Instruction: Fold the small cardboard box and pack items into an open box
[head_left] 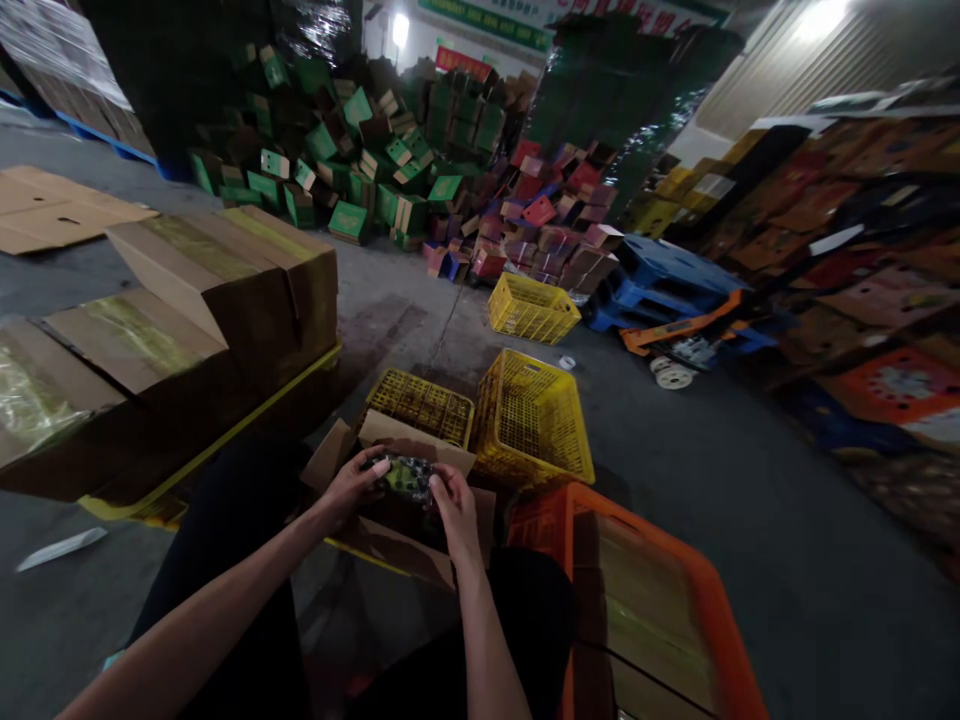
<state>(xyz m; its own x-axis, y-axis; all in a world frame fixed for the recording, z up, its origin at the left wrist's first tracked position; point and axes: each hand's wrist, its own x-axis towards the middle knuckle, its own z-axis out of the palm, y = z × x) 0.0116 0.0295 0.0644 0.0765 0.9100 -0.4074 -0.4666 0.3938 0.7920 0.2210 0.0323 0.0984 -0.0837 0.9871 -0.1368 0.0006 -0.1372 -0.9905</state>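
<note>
Both my hands meet over an open cardboard box (390,432) between my knees. My left hand (352,487) and my right hand (450,500) are closed on the two sides of a small dark green bunch in shiny wrap (407,476), perhaps grapes, held just above the box's dark inside. The fingers of both hands curl round the bunch. My forearms reach in from the bottom of the view.
An orange crate (697,600) stands at my right. Two yellow crates (532,415) sit behind the box, a third (531,305) farther off. Large cardboard boxes (210,290) on a yellow pallet stand left. Heaps of green and red cartons (420,170) and blue pallets (660,275) lie beyond.
</note>
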